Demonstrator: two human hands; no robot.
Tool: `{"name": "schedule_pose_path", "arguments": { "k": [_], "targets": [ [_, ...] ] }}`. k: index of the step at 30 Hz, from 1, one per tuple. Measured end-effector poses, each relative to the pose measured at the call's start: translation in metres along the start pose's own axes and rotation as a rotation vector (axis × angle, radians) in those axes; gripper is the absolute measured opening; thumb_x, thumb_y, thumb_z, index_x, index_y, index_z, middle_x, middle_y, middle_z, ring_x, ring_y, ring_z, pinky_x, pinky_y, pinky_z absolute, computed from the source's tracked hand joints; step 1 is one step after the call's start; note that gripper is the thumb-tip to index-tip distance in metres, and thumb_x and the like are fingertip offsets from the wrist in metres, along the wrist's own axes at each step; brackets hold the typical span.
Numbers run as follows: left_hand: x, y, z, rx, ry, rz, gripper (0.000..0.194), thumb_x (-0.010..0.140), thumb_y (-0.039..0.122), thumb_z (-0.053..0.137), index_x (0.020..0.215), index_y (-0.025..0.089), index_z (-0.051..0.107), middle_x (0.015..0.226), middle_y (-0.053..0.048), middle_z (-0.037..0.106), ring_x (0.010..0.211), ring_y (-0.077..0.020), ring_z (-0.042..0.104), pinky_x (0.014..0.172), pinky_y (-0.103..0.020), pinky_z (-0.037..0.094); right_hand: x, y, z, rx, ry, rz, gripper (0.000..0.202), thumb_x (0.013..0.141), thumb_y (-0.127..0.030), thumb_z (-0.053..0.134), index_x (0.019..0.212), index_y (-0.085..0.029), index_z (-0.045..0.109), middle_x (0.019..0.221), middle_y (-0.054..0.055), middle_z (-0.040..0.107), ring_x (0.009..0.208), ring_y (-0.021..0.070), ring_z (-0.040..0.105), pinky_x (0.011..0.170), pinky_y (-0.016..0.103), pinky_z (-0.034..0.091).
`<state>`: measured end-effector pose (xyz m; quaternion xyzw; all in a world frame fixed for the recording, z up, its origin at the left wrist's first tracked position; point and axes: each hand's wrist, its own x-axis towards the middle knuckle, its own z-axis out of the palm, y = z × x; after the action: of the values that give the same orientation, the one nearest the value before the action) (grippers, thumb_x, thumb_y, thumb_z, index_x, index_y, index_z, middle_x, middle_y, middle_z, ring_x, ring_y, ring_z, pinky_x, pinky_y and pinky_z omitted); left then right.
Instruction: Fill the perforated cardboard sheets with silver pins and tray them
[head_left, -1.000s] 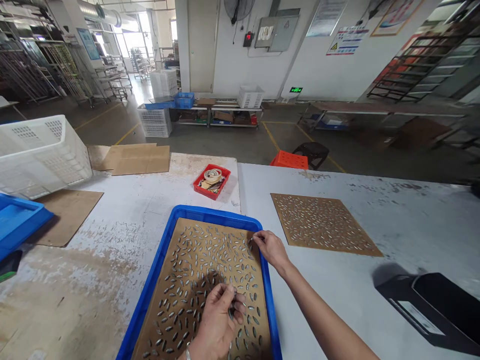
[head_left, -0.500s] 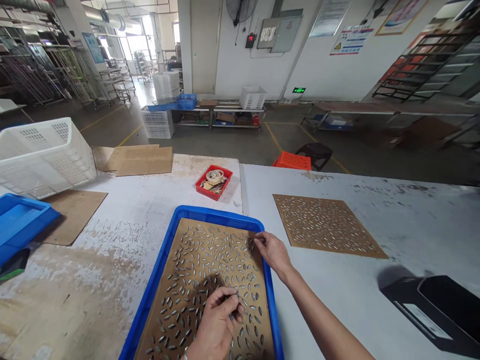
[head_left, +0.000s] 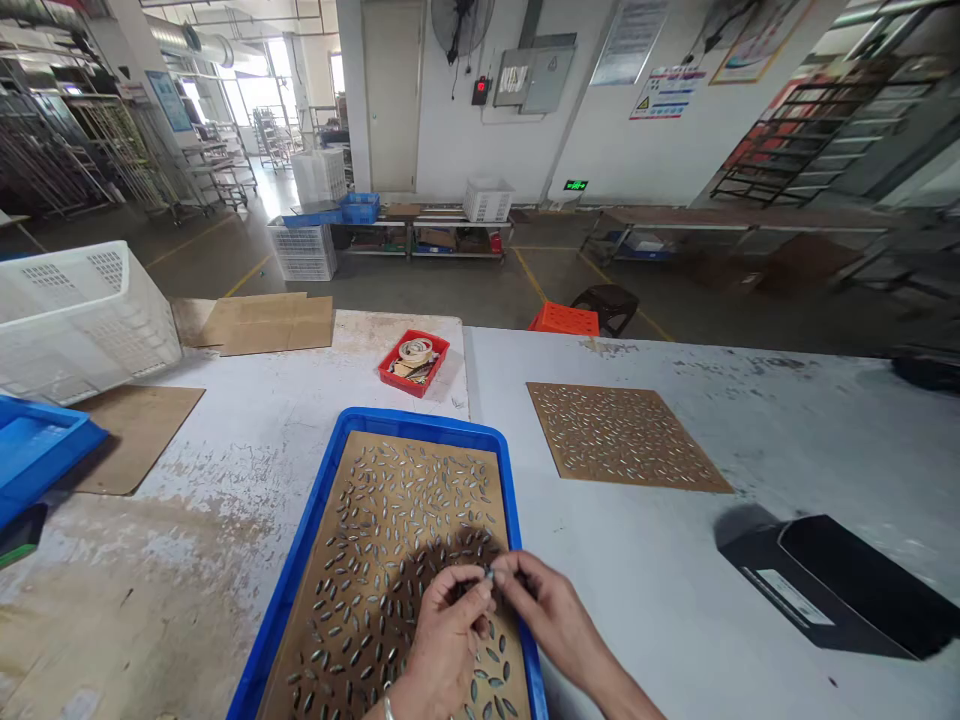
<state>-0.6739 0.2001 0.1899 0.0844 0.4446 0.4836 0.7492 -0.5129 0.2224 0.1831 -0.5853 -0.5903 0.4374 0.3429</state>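
Note:
My left hand [head_left: 451,622] is closed in a pinch over the lower right of a blue tray [head_left: 289,575]. Its fingertips hold a small grey, leaf-shaped piece [head_left: 489,574]. My right hand [head_left: 546,610] meets it there, thumb and forefinger pinched against the same spot. Whether the right fingers hold a piece of their own is hidden. Beneath both hands lies a brown cardboard sheet [head_left: 420,450] inside the tray. Rows of small, shiny, pointed oval pieces cover it, and the hands' shadow falls across them.
A second cardboard sheet [head_left: 622,435] with similar pieces lies to the right. Nearby are a black box [head_left: 840,590] and a red tray [head_left: 436,368] with a tape roll. On the left stand a white crate [head_left: 82,325] and another blue tray [head_left: 45,450].
My right hand has moved from the tray's upper right edge down and toward me, joining my left hand. The left hand stays low over the tray. The view has shifted slightly.

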Motion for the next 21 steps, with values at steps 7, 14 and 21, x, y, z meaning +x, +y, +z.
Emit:
{"name": "schedule_pose_path", "arguments": {
  "k": [7,14,21],
  "targets": [
    [0.001,0.008,-0.006,-0.052,-0.027,-0.091,0.063,0.045,0.052,0.099,0.087,0.016,0.068,0.09,-0.013,0.078,0.073,-0.0167,0.066,0.061,-0.026,0.041,0.105,0.041,-0.027,-0.502,0.101,0.021,0.026,0.088,-0.033,0.045,0.089,-0.021,0.068,0.095,0.009,0.068,0.09,0.0238,0.065,0.088,0.037,0.049],
    [-0.001,0.012,-0.013,0.077,-0.003,-0.16,0.065,0.048,0.062,0.095,0.083,0.017,0.065,0.084,-0.007,0.076,0.06,-0.011,0.06,0.053,-0.022,0.032,0.127,0.06,-0.019,-0.576,0.071,0.095,0.021,0.087,-0.027,0.048,0.088,-0.021,0.069,0.096,0.008,0.07,0.095,0.0233,0.067,0.091,0.035,0.048],
    [0.004,0.007,-0.014,0.041,0.061,-0.133,0.076,0.035,0.06,0.099,0.09,0.014,0.076,0.064,0.001,0.063,0.054,-0.0083,0.05,0.052,-0.022,0.031,0.128,0.053,-0.024,-0.534,0.102,0.146,0.018,0.082,-0.032,0.051,0.091,-0.02,0.062,0.091,0.01,0.072,0.088,0.0262,0.068,0.085,0.038,0.05]
  ]
}}
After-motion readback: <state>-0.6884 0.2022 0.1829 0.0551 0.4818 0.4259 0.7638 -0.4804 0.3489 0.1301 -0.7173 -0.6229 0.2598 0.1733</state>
